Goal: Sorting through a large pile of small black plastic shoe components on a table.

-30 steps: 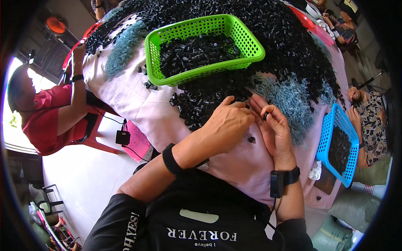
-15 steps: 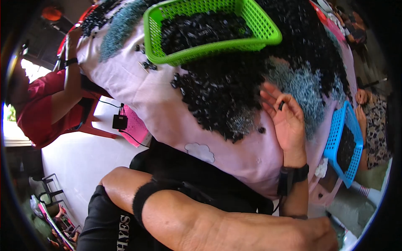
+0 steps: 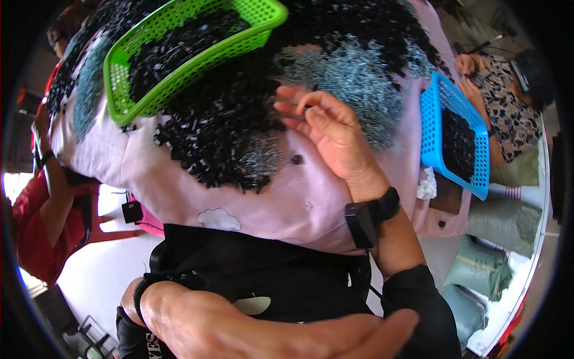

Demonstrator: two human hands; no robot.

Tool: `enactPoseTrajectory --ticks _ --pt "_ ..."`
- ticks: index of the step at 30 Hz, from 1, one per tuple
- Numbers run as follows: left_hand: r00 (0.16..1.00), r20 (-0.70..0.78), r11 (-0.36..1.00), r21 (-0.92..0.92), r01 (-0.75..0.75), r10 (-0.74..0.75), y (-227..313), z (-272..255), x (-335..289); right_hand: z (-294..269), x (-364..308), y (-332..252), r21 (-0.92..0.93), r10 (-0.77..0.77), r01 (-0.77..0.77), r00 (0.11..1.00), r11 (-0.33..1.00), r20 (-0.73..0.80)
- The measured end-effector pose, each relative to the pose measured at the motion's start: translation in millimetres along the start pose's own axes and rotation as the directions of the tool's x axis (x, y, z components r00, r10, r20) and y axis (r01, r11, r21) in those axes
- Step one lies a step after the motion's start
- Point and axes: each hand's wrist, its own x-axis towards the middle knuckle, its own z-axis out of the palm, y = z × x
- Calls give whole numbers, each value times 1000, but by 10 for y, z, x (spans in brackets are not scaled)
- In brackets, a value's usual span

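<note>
My right hand (image 3: 335, 131) is palm up over the near heap of small black plastic pieces (image 3: 209, 125). Its thumb and forefinger pinch one small black piece (image 3: 307, 111), while the other fingers stretch out to the left. My left hand (image 3: 257, 323) looms large and blurred at the lower edge, close to the camera and away from the table. Its fingers are hidden or smeared, so what it holds does not show. A pile of tiny silvery-grey metal parts (image 3: 365, 90) lies behind my right hand. A smaller patch of metal parts (image 3: 261, 157) sits among the black pieces.
A green basket (image 3: 197, 75) of black pieces stands on the pink cloth (image 3: 287, 209) at the back left. A blue basket (image 3: 430, 125) is at the right, before a person in a patterned top (image 3: 505, 107). Another person in red (image 3: 39, 209) sits left. Sacks (image 3: 478, 266) stand at right.
The view has swung, so the table and baskets appear farther left. My right hand keeps its pinch on the black piece. My left hand has shifted left and lower in the picture.
</note>
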Motion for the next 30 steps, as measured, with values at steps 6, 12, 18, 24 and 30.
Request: enactPoseTrajectory --ticks 6,12,18,24,30 --pt "987 -124 968 217 128 -103 -12 -263 7 95 43 -12 5 36 -36 999 999 28" --pt "924 -258 939 126 321 -281 -370 -548 67 4 -29 -88 -31 37 -37 999 999 -12" --pt "880 -246 869 194 454 -405 -574 -767 64 51 -40 -83 -54 7 -8 1000 999 -14" --pt "870 -171 774 400 491 -463 -743 -817 43 55 -59 -98 -57 18 -22 998 998 -62" --pt "910 -98 765 509 395 -404 -902 -800 9 56 -78 -104 -58 41 -42 999 997 -29"
